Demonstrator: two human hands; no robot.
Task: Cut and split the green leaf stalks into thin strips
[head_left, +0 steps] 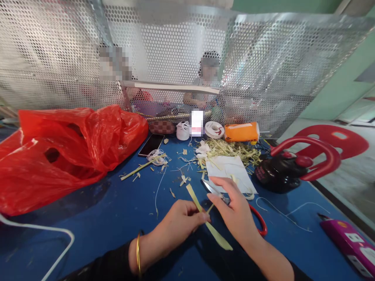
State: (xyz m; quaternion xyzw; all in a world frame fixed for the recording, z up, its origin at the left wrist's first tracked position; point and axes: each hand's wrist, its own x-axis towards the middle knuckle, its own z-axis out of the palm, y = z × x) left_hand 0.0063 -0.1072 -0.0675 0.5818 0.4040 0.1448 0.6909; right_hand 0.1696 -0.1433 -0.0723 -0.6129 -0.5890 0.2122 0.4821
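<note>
My left hand (186, 218), a gold bangle on its wrist, is closed in a pinch on a pale green leaf strip (218, 237). The strip slants across the fingertips, one end toward the wall and the other toward me. A short thin piece (210, 208) also sticks out by these fingertips. My right hand (236, 208) is open, thumb and forefinger apart, just right of the left hand. Under and beside it lie scissors (260, 219) with red handles; the hand partly covers them, and whether it touches them I cannot tell.
A red plastic bag (73, 148) fills the left. Behind are a phone (151, 145), white thread (156, 156), a tape roll (214, 130), an orange packet (241, 132) and dry strips (243, 152) beside white paper (227, 166). A black kettle (277, 173) and purple box (348, 242) stand right.
</note>
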